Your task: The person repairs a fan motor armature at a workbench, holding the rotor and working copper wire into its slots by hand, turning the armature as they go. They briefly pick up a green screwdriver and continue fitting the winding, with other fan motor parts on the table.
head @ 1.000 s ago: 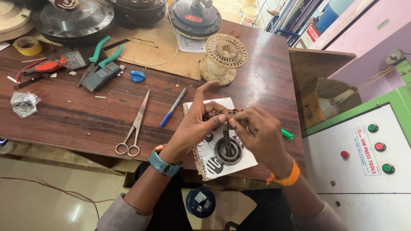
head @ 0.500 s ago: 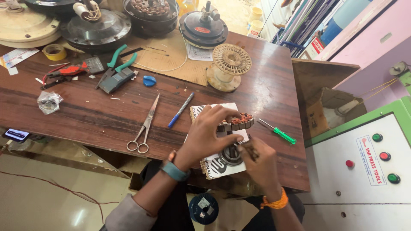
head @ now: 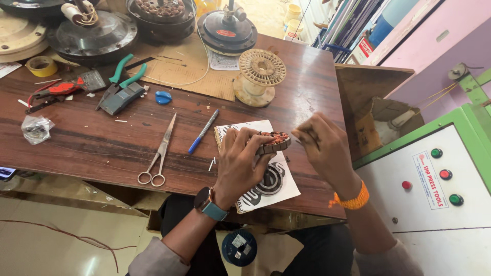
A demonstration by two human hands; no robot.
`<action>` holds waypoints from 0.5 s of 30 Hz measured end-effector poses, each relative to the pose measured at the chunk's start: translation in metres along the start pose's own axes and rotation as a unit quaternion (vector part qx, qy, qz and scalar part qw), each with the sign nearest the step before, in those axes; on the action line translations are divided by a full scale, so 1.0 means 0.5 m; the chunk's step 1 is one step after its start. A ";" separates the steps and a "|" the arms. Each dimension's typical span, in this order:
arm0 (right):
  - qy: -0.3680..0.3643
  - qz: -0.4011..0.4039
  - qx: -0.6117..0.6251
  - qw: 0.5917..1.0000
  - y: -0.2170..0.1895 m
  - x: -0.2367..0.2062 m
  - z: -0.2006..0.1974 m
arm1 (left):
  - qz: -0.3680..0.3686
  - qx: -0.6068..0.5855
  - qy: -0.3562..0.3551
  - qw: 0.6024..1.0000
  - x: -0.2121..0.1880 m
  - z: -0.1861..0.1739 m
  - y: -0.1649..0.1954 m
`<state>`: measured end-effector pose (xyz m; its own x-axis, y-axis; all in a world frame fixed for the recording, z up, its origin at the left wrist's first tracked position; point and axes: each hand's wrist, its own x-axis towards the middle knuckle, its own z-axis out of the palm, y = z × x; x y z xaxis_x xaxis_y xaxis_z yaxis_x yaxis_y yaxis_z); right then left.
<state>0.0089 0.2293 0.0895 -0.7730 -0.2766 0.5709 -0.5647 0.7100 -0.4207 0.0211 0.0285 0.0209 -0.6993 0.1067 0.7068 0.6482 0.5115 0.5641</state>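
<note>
The left hand [head: 240, 163] hides most of the wound stator [head: 273, 142].

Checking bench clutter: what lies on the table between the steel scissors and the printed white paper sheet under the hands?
Head view: a blue pen lies diagonally between the steel scissors and the printed white paper sheet.

The left hand [head: 239, 162], a watch on its wrist, curls palm-down with fingers bent in a closed grip, while the right hand [head: 323, 148], an orange band at its wrist, hovers just beside it, fingers pinched together.
</note>
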 end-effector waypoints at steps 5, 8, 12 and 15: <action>-0.025 -0.030 0.005 0.999 0.007 0.054 0.036 | -0.026 -0.030 -0.024 0.999 0.010 -0.009 0.005; -0.043 -0.049 -0.007 0.998 0.019 0.067 0.055 | -0.092 -0.160 -0.073 0.980 0.028 -0.014 -0.009; -0.040 -0.070 0.020 0.997 0.022 0.065 0.068 | -0.260 -0.456 -0.116 0.844 0.058 -0.015 -0.040; -0.026 -0.054 0.013 0.998 0.009 0.053 0.069 | -0.287 -0.498 -0.120 0.810 0.057 -0.011 -0.046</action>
<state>-0.0241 0.2029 0.0786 -0.7211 -0.3844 0.5764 -0.6522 0.6572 -0.3777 -0.0119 0.0149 0.0305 -0.9324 0.3194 0.1694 0.0329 -0.3916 0.9196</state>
